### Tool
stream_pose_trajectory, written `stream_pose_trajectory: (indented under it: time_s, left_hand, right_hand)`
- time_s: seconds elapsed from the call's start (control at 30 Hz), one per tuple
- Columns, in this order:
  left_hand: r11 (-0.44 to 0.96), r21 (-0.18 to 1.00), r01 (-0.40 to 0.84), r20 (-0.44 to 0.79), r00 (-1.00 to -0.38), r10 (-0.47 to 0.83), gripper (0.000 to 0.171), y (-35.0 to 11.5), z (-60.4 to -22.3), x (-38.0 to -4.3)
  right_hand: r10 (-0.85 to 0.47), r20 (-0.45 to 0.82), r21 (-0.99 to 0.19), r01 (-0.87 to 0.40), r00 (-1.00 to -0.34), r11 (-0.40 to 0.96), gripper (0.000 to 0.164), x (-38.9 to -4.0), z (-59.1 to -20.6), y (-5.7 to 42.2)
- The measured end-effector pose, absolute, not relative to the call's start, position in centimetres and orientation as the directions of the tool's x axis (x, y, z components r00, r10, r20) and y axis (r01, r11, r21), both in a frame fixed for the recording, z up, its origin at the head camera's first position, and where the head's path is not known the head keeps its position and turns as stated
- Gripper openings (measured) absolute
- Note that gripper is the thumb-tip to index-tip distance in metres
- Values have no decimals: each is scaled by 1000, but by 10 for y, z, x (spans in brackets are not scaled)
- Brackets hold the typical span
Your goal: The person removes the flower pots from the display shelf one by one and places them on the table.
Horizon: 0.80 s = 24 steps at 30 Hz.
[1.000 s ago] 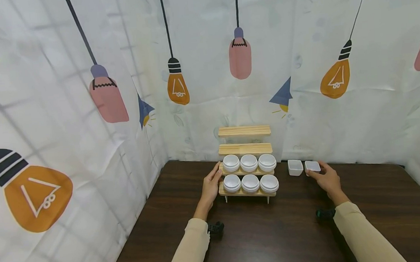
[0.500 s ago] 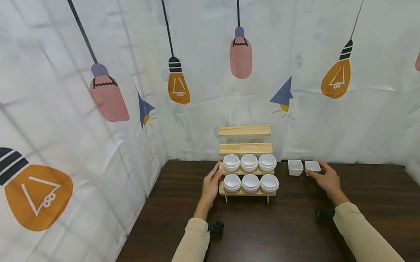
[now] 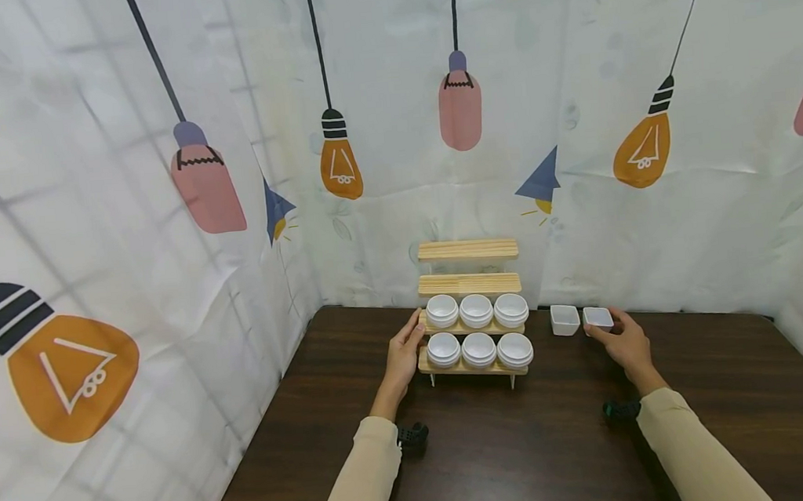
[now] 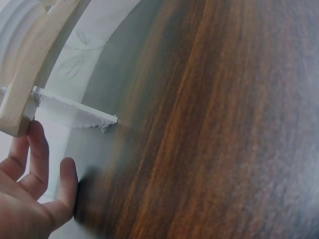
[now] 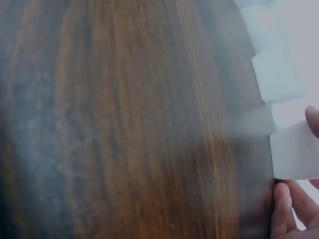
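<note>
A tiered wooden rack (image 3: 469, 284) stands at the back of the table, with white round bowls (image 3: 478, 348) in rows of three on its two lower tiers. At its left end my left hand (image 3: 402, 353) holds the end of the second tier from the bottom. In the left wrist view, bent fingers (image 4: 38, 149) touch the underside of a wooden plank (image 4: 37, 64). To the right of the rack, my right hand (image 3: 624, 343) pinches a small white square dish (image 3: 596, 318) between thumb and fingers. A matching square dish (image 3: 565, 321) sits just left of it.
The rack's two upper planks (image 3: 468, 251) hold no bowls. A white printed cloth (image 3: 386, 228) hangs close behind the rack and dishes. The dark wooden table (image 3: 509, 446) extends toward me and to both sides. White supports (image 4: 75, 107) prop the rack.
</note>
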<state>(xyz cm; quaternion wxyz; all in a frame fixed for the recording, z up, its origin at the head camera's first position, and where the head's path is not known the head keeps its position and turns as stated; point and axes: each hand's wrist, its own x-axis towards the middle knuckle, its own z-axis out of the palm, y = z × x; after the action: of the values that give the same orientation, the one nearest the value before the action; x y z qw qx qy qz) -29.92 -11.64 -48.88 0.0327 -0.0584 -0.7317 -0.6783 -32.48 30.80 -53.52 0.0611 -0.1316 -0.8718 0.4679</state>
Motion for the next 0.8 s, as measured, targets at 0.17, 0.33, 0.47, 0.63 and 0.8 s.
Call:
stream_pose_trajectory:
  time_s: [0.17, 0.33, 0.47, 0.63, 0.8]
  left_hand:
    - [63, 990, 123, 120, -992, 38, 48, -116, -489, -300]
    - [62, 991, 118, 116, -992, 41, 48, -117, -489, -301]
    - [73, 990, 121, 118, -992, 45, 49, -117, -489, -300]
    - [88, 988, 125, 122, -992, 41, 50, -117, -489, -299]
    - [83, 988, 128, 125, -991, 40, 50, -117, -489, -299]
  right_hand:
    - [294, -29, -835, 185, -955, 519, 91, -321, -534, 309]
    - [301, -34, -841, 190, -953, 506, 94, -316, -534, 307]
    - [313, -43, -851, 198, -949, 486, 94, -312, -534, 306]
    - [323, -58, -866, 208, -945, 454, 92, -307, -534, 304]
    - [329, -82, -881, 223, -941, 417, 91, -299, -531, 302]
